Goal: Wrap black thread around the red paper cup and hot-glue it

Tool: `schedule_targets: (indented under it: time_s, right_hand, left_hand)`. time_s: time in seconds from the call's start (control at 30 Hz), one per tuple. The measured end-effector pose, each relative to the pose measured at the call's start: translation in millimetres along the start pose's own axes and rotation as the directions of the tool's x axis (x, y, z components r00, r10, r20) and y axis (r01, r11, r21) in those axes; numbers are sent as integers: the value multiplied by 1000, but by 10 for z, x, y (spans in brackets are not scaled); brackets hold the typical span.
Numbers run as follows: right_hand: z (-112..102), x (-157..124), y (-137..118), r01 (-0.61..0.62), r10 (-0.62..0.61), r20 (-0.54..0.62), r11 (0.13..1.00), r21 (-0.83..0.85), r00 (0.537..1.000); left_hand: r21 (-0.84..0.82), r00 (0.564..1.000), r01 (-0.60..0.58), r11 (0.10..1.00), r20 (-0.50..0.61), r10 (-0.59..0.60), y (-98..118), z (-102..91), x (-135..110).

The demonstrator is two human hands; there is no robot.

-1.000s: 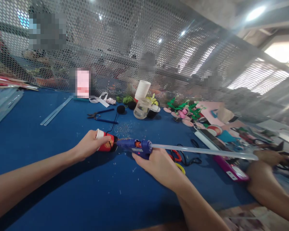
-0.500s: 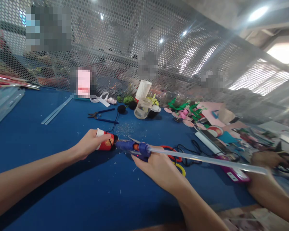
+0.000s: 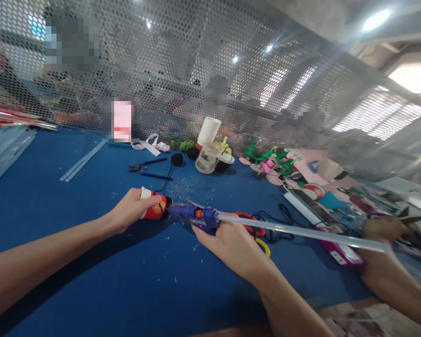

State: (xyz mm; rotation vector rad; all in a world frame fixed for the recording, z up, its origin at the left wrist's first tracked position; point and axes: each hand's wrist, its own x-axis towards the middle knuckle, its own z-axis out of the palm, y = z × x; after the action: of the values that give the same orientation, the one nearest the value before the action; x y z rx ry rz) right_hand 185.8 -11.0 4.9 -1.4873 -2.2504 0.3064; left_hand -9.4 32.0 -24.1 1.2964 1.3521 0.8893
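My left hand (image 3: 131, 209) is closed around a red paper cup (image 3: 151, 209) with a white rim, lying on its side above the blue table (image 3: 126, 276). Black string runs from the cup's dark end to a black yarn ball (image 3: 177, 159). In my right hand (image 3: 231, 243) is a blue glue gun (image 3: 192, 213), its nozzle at or close to the dark end of the cup; I cannot tell whether they touch. A long clear glue stick (image 3: 301, 230) sticks out of the gun's back. Scissors with red and yellow handles (image 3: 264, 248) lie partly hidden behind my right hand.
Pliers (image 3: 150, 168) lie ahead, with a clear plastic cup (image 3: 207, 159) and stacked white cups (image 3: 209, 130) behind. Green and pink craft pieces (image 3: 268, 164) spread right. A purple power strip (image 3: 344, 250) lies near a co-worker's hand (image 3: 382, 231) holding scissors. A perforated metal screen (image 3: 182, 61) stands behind.
My two hands, the cup and the glue gun stay almost still. At the right, the co-worker's hand and scissors have shifted slightly, with the blades now more in view.
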Motion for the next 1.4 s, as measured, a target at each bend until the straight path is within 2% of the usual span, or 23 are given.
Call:
schedule_targets:
  time_s: [0.3,0.37,0.43,0.5,0.57,0.67,0.73,0.77,0.83,0.87,0.93,1.13,1.27,1.33,1.37,1.4]
  right_hand:
    - [-6,-2,-15,-26,25,7,997,76,1000]
    - [-18,12,-10,-62,63,-5,990,124,998]
    - [-38,39,16,-145,142,30,965,217,989]
    - [-61,81,70,-245,215,124,906,346,969]
    - [-79,136,149,-294,229,189,818,494,955]
    - [-77,242,297,-276,255,135,676,684,958]
    - [-51,322,402,-270,311,84,623,734,947]
    - [-31,362,453,-274,342,56,634,723,938]
    - [22,437,551,-300,376,11,719,627,926]
    - [53,471,596,-321,382,5,769,553,924]
    - [119,528,676,-356,397,8,814,459,918]
    - [248,623,796,-462,473,9,855,236,881]
    - [200,646,687,-465,473,-144,881,88,869]
    - [160,656,553,-405,404,-202,914,40,892]
    - [149,663,468,-347,347,-192,937,36,918]
    - [148,672,375,-240,245,-141,969,50,959]
  left_hand:
    - [-4,1000,10,1000,4,-10,-2,3,6]
    - [8,1000,1,1000,2,-1,-5,-3,7]
    - [29,1000,-9,1000,-4,9,-9,-8,7]
    - [45,1000,-26,999,9,25,-11,-11,5]
    - [69,999,-38,997,17,37,-10,-9,0]
    - [126,998,-63,990,15,62,-3,-2,-9]
    - [166,995,-95,981,28,92,3,2,-15]
    - [184,993,-113,977,38,107,6,3,-18]
    - [214,990,-140,967,52,132,7,1,-23]
    - [226,988,-151,962,55,143,6,-2,-24]
    - [243,983,-180,953,64,170,-5,-8,-22]
    - [262,964,-262,929,112,241,-58,-30,-8]
    - [271,963,-266,925,120,241,-41,-21,-34]
    - [268,960,-273,924,141,243,-26,-8,-50]
    - [267,957,-281,922,148,249,-21,-1,-55]
    - [269,955,-290,918,150,258,-19,5,-58]
